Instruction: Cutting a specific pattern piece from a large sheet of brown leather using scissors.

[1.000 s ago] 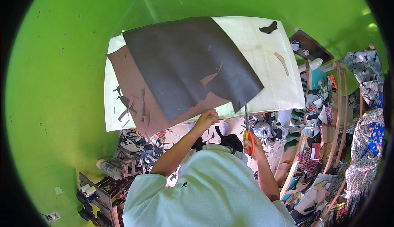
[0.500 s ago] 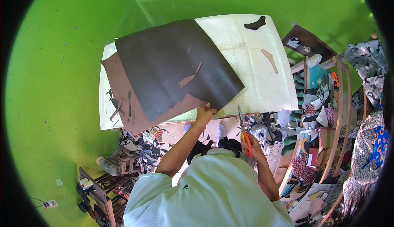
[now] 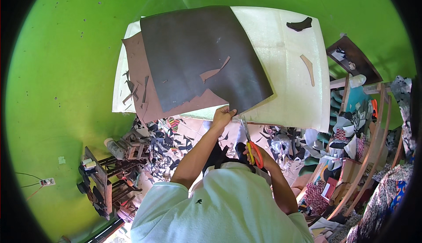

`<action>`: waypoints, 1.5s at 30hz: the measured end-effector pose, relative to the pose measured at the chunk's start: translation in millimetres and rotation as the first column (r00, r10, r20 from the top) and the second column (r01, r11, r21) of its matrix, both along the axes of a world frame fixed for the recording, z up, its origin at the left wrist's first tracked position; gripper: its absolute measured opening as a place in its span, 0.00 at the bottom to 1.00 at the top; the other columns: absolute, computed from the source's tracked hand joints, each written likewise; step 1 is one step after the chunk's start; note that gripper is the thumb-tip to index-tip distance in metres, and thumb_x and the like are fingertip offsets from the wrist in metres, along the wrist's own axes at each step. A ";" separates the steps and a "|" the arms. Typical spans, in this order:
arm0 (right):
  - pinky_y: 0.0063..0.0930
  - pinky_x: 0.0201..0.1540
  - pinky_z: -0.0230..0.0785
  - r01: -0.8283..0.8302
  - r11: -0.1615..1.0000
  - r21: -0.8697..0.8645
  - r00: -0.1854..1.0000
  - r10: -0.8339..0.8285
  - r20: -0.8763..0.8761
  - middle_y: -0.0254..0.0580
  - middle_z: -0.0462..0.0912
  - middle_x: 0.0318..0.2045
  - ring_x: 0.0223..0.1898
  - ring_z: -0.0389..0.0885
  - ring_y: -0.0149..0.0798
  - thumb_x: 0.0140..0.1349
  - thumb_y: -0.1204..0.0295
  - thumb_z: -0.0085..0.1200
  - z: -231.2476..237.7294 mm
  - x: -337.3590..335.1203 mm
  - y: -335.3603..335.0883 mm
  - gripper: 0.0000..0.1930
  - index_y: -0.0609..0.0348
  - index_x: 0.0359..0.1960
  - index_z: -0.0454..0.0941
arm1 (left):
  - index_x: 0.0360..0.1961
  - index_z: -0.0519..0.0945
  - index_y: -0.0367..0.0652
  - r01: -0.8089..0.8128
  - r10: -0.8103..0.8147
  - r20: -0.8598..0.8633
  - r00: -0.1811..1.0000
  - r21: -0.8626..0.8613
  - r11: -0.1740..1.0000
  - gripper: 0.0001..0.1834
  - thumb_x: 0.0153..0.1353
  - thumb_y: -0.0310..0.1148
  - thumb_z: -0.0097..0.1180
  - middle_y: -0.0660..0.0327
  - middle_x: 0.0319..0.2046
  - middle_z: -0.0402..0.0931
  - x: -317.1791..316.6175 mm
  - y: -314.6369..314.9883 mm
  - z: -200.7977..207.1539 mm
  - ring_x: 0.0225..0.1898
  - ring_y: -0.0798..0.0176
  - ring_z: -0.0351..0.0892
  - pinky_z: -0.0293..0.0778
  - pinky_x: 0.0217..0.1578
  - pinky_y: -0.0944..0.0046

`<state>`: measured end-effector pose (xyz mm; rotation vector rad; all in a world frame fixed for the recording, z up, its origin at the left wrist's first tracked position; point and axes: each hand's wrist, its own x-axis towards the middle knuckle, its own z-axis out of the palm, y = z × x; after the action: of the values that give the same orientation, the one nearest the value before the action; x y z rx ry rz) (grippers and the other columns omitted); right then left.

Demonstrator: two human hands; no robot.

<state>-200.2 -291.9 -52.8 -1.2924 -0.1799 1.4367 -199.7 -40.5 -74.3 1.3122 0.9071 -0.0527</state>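
Observation:
A large dark brown leather-like sheet (image 3: 198, 45) lies on a pale tabletop (image 3: 290, 93), over a lighter brown sheet (image 3: 138, 62) with a ragged edge. My left hand (image 3: 223, 117) pinches the near edge of the dark sheet at the table's front. Just right of it, my right hand (image 3: 259, 157) grips scissors (image 3: 246, 132) with orange and yellow handles. Their blades point up toward that edge; whether they touch it I cannot tell. A narrow brown offcut (image 3: 214, 70) rests on the dark sheet.
A tan pattern piece (image 3: 307, 69) and dark cut pieces (image 3: 300, 24) lie on the table's right. Thin dark scraps (image 3: 131, 94) sit at its left. More scraps litter the floor. A crowded wooden rack (image 3: 373, 133) stands right, a small wooden stand (image 3: 103, 177) left, and a green wall (image 3: 66, 67) behind.
The view has turned, so the table sits farther right and higher. The scissors have come closer to my left hand and the sheet's near edge. My left hand still pinches the sheet.

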 end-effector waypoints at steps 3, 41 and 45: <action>0.22 0.32 0.69 0.004 1.000 0.012 1.000 -0.004 -0.005 0.41 0.73 0.42 0.33 0.73 0.29 0.64 0.46 0.43 -10.0 -3.4 10.1 0.32 0.61 0.56 0.61 | 0.22 0.78 0.42 -0.024 0.024 0.001 1.000 -0.065 0.998 0.07 0.56 0.30 0.59 0.71 0.14 0.66 -2.9 -1.0 10.9 0.17 0.76 0.59 0.54 0.19 0.71; 0.22 0.26 0.65 0.215 0.972 0.098 0.966 -0.227 0.125 0.42 0.75 0.39 0.25 0.71 0.28 0.64 0.43 0.38 -29.8 -9.9 67.3 0.31 0.60 0.54 0.62 | 0.22 0.81 0.37 0.022 -0.003 0.068 0.998 -0.286 0.958 0.10 0.51 0.34 0.63 0.61 0.23 0.81 -10.1 9.7 -0.1 0.16 0.73 0.69 0.64 0.19 0.73; 0.21 0.25 0.65 0.258 0.963 0.071 0.957 -0.265 0.120 0.41 0.75 0.38 0.24 0.71 0.28 0.64 0.44 0.39 -28.9 -11.4 70.7 0.31 0.61 0.53 0.62 | 0.23 0.82 0.37 0.029 -0.012 0.060 0.998 -0.283 0.959 0.10 0.52 0.33 0.62 0.61 0.23 0.81 -10.0 9.6 -1.6 0.17 0.73 0.69 0.65 0.20 0.73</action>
<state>-211.7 -221.2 -81.7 -1.3112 -0.1268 1.1173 -209.7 -30.9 -75.8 1.0505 0.8039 -0.1553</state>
